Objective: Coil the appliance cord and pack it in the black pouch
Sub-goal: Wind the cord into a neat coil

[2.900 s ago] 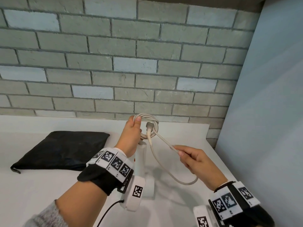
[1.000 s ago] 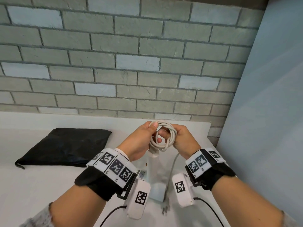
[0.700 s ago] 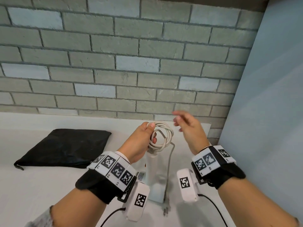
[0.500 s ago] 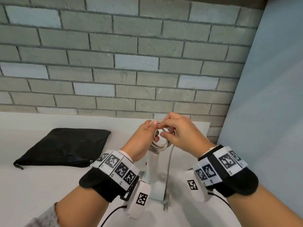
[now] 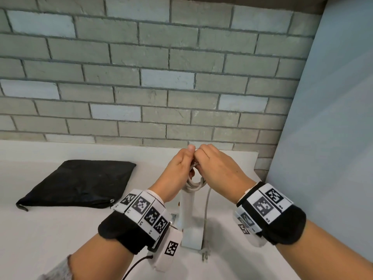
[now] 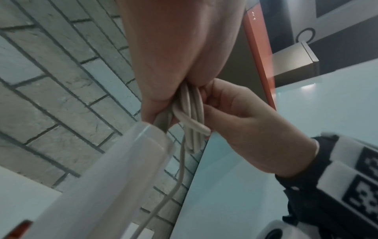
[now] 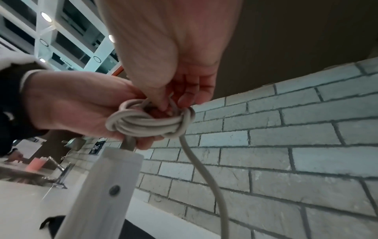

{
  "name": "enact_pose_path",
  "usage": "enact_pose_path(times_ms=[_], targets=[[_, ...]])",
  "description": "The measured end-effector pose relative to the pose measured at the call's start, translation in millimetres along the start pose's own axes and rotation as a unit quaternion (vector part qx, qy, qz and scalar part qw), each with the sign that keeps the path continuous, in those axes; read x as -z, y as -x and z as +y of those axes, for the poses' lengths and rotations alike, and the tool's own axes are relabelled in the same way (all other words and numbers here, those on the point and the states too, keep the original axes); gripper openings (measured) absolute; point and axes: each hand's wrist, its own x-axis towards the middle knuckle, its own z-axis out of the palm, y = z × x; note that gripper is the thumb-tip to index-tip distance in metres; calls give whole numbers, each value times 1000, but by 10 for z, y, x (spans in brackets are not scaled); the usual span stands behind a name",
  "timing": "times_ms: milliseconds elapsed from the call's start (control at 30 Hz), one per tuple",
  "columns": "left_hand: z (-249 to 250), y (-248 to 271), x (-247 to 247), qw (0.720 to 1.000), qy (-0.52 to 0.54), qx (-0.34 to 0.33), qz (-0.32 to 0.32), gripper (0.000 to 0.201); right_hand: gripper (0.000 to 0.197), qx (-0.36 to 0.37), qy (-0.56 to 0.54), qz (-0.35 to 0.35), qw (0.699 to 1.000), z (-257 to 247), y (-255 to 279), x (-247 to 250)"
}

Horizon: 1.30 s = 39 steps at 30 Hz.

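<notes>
A beige appliance cord (image 5: 194, 183) is wound into a small coil (image 7: 147, 122) above the white stick-shaped appliance (image 5: 188, 215), which stands upright on the table. My left hand (image 5: 179, 168) grips the coil from the left, fingers curled round its strands (image 6: 190, 113). Meeting it at the coil's top, my right hand (image 5: 218, 170) has its thumb and fingers (image 7: 163, 103) pinched into the loops. A loose tail (image 7: 204, 169) hangs down to the plug (image 5: 204, 256) near the appliance's foot. The black pouch (image 5: 80, 182) lies flat on the table to the left.
The white table (image 5: 50, 239) ends at a grey brick wall (image 5: 161, 87) behind and a pale blue panel (image 5: 323, 138) close on the right. Bare tabletop lies between the pouch and my left forearm.
The long loose cord has been wound into the coil. My right hand let go, lifted off with fingers spread, then came back onto the coil's top beside my left hand.
</notes>
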Motion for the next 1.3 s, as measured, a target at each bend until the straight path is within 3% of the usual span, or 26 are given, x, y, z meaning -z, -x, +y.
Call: enact_pose_path(times_ms=[233,367,500,667,833,867,967,1067,1133,1233,1300], targets=[[-83,-30,-10,999,-34,-3,-29,26,17,-78,-201,-93,972,108,-57,259],[-65,3,7,998,-9,-11,-65,24,22,-114,-259,-141,949,187,-104,324],[-91,13,31,997,-28,-22,-71,19,32,-140,-333,-132,923,247,-117,338],[-114,-22,63,991,-104,-40,-80,8,33,-151,-323,-107,928,251,-112,387],[-90,2,-45,982,-155,-93,-62,5,31,-217,-425,-137,868,256,-121,440],[-94,-3,-44,980,-160,-106,-53,5,29,-223,-416,-129,872,260,-116,435],[-111,-23,-5,978,-164,-125,-21,8,24,-212,-274,-50,937,279,-89,391],[-141,-48,-4,977,-172,-127,7,9,11,-233,-250,10,940,240,-24,328],[-170,-74,-21,976,-176,-127,34,8,8,-262,-326,4,908,191,3,308],[-208,-99,-54,972,-184,-138,56,7,14,-311,-501,-48,806,152,33,386],[-228,-106,-68,969,-191,-149,56,7,16,-326,-563,-79,755,185,70,429]])
